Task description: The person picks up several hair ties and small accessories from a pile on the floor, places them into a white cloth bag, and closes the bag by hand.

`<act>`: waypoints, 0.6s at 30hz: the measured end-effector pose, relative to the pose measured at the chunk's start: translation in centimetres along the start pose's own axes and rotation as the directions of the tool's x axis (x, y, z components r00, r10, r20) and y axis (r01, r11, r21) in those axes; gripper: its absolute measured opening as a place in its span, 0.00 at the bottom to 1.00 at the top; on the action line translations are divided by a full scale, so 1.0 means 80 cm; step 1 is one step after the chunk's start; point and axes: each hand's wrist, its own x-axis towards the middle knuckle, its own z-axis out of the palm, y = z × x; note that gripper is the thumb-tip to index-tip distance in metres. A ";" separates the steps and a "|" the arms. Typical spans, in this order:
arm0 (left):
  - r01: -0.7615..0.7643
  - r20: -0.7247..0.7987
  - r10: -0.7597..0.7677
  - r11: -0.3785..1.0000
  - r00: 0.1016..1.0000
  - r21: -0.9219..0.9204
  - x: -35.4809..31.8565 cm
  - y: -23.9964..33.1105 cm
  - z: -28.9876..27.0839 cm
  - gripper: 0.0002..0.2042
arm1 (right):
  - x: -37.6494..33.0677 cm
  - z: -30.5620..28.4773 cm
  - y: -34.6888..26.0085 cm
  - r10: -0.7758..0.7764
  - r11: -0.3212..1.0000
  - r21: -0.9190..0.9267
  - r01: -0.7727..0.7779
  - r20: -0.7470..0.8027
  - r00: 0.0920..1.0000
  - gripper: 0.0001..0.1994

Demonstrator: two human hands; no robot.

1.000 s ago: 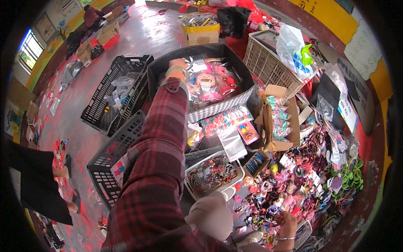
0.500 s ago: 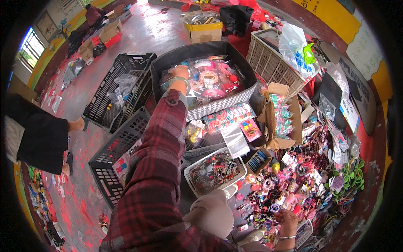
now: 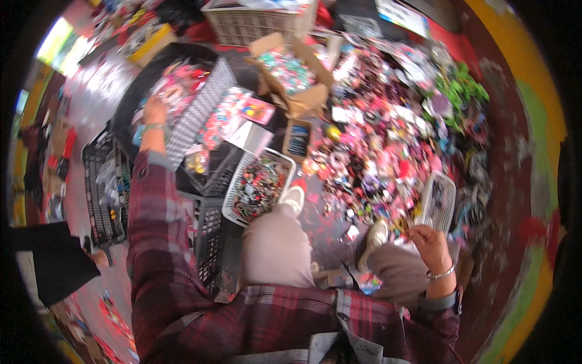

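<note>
At the left, my left hand [image 3: 155, 115] reaches into a black-lined basket [image 3: 193, 121] with a patterned side. It touches clear packets of pink and red accessories [image 3: 180, 87]; blur hides whether its fingers grip one. My right hand [image 3: 429, 242] is held above my right knee, fingers curled together in a pinch. Whatever they may hold is too small to make out. Just beyond it, a white slotted basket [image 3: 438, 200] stands beside a big heap of loose hair ties and hair accessories [image 3: 382, 151].
A white basket of mixed small accessories [image 3: 257, 188] stands by my left shoe. Beyond it are a small cardboard box [image 3: 297, 139], an open carton of packets [image 3: 291, 73] and a beige crate [image 3: 260, 24]. Black crates [image 3: 209, 242] stand at left, where another person's dark garment [image 3: 51, 258] shows.
My view has swung right and down, bringing the heap and my lap to the middle. My left hand stays in the black-lined basket; my right hand has come up near my knee.
</note>
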 end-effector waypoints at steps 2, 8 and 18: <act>-0.053 0.085 0.082 0.953 0.993 -0.297 -0.064 0.085 0.023 0.16 | -0.058 -0.026 0.008 0.081 0.996 -0.012 -0.083 -0.114 0.990 0.07; 0.312 0.460 0.136 0.567 0.877 -0.762 -0.310 0.250 -0.031 0.16 | -0.198 -0.080 0.095 0.228 0.902 0.430 -0.032 -0.412 0.882 0.07; -0.391 0.498 0.684 0.721 0.533 -0.573 -0.477 0.372 -0.094 0.13 | -0.382 -0.117 0.199 0.423 0.814 0.581 0.018 -0.613 0.668 0.08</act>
